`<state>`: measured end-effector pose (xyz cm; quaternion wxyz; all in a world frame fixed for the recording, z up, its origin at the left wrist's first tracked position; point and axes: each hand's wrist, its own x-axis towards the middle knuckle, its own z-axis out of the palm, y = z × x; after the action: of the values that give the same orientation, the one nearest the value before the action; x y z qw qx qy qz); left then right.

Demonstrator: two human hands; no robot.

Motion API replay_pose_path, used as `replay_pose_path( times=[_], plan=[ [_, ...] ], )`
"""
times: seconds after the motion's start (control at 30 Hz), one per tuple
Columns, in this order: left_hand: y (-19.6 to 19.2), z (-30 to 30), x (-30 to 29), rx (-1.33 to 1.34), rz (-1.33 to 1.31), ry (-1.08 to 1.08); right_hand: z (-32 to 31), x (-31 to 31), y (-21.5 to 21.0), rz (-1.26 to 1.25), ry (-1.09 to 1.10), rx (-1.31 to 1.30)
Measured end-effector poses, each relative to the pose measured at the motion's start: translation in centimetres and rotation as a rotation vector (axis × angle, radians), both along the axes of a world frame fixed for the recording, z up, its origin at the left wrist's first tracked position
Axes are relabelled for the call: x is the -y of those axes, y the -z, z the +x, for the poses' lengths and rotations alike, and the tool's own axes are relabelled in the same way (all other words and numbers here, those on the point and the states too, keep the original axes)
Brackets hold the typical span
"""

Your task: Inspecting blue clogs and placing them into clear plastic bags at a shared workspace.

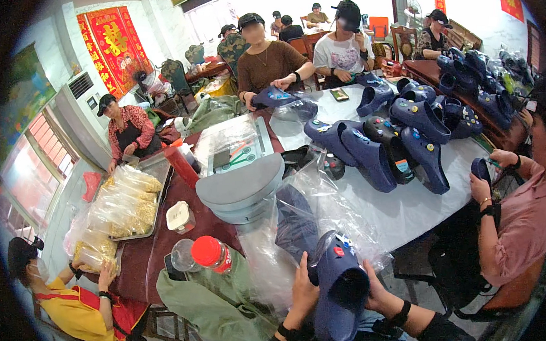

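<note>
Between my two hands, low in the head view, I hold a navy foam clog (339, 299) with its heel toward me and small colourful charms on its toe. My left hand (304, 290) grips its left side, fingers upright along the edge. The right hand (375, 290) is closed on the opposite side; the clog hides part of its fingers. Just beyond is a transparent plastic bag (353, 213), with another navy clog (296, 225) inside or under the film; I cannot tell which. Both wrists wear black bands.
A pile of navy clogs (374, 145) covers much of the white-covered table (421, 207). Left of my hands are a grey rounded device (238, 184), a red-lidded jar (210, 253) and green cloth (209, 291). Co-workers sit around; one at right holds a dark shoe (481, 171). Bagged yellow goods (130, 205) fill a tray.
</note>
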<state>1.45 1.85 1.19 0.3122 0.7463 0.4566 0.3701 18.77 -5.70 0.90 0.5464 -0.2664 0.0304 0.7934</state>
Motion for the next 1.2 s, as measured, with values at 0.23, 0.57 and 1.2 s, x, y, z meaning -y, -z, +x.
replay_pose_path(
  times=[0.23,0.57,1.2],
  plan=[
    [0.6,-1.0,-0.5,0.063,-0.116,0.169,0.3,-0.1,0.4,0.091,-0.015,0.233],
    [-0.5,-2.9,-0.1,0.116,-0.245,0.194,0.1,-2.4,-0.4,0.022,-0.001,0.144],
    [-2.9,-4.3,7.9,0.265,-0.674,-0.061,0.0,-1.0,-3.6,0.120,-0.031,1.509]
  ],
)
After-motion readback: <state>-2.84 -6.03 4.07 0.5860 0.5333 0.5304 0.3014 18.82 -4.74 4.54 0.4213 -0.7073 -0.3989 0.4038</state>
